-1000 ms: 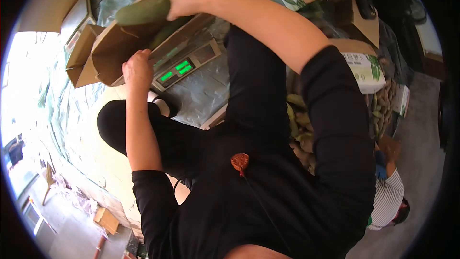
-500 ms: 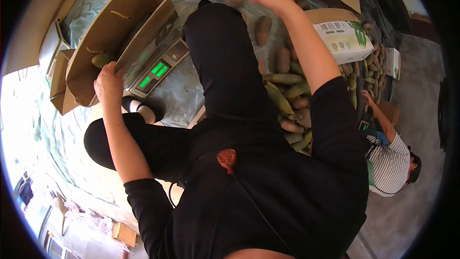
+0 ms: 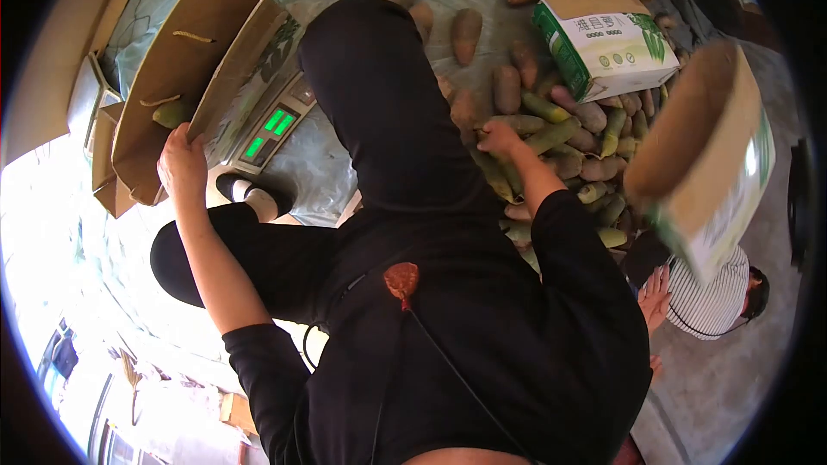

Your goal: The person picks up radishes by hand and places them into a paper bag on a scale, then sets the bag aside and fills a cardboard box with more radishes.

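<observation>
My left hand (image 3: 183, 159) grips the near rim of an open cardboard box (image 3: 138, 151), which is tilted on a digital scale (image 3: 269, 133) with green lit displays. Inside the box, close to those fingers, lies a green radish (image 3: 172, 114). My right hand (image 3: 501, 139) is over the pile beside my knee, its fingers closed at the end of a green radish (image 3: 551, 135). Around it lie more green radishes and brown, soil-covered roots (image 3: 506, 90). The fingers hide part of what they touch.
A white and green printed carton (image 3: 616, 47) stands behind the pile. Another open carton (image 3: 702, 155), blurred, is at the right, near a person in a striped shirt (image 3: 706, 297). Another person's hand (image 3: 655, 297) shows beside my right sleeve. Plastic sheeting (image 3: 319, 168) covers the floor.
My right hand has come down from the far roots to the near pile. A second carton has appeared at the right. My left hand stays on the box rim.
</observation>
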`<state>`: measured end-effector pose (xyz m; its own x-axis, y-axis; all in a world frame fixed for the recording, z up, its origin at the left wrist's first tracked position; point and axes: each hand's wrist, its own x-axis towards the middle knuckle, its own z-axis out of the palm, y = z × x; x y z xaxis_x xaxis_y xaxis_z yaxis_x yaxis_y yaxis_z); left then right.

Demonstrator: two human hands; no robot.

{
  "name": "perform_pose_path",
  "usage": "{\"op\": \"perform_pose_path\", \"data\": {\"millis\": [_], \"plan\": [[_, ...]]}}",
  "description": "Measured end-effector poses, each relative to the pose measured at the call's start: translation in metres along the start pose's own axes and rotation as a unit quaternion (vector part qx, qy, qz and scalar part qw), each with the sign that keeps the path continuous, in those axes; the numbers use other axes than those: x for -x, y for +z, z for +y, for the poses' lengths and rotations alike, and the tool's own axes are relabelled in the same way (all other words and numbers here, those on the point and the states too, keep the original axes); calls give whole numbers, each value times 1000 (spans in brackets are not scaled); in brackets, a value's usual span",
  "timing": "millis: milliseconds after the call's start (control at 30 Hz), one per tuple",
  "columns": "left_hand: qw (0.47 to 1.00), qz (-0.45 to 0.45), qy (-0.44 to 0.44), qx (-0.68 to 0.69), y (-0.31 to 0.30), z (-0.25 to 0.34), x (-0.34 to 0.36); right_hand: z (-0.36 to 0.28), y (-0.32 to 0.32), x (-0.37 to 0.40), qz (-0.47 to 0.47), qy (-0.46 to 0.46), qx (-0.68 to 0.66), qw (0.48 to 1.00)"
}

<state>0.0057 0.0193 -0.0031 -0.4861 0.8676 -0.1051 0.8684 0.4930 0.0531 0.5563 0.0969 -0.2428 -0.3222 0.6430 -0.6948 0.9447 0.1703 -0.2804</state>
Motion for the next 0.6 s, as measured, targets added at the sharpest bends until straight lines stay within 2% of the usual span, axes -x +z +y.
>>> {"op": "perform_pose_path", "data": {"millis": [67,200,267,367,467,567,600], "plan": [[1000,5,-2,6,-1,1,1,10,32,12,12,52,-73,996],[1000,3,-9,2,-2,3,1,-28,31,28,-27,79,-40,996],[1000,0,-15,2,-5,7,2,-43,28,28,-93,174,-43,979],[999,-11,-34,-5,-5,7,2,-58,27,32,-75,207,-27,975],[999,-10,-42,2,-5,7,2,-54,39,26,-97,187,9,978],[999,2,-33,2,-9,11,4,-23,78,5,-73,130,68,986],[999,6,-41,0,-9,10,5,-30,69,5,-72,122,72,987]]}}
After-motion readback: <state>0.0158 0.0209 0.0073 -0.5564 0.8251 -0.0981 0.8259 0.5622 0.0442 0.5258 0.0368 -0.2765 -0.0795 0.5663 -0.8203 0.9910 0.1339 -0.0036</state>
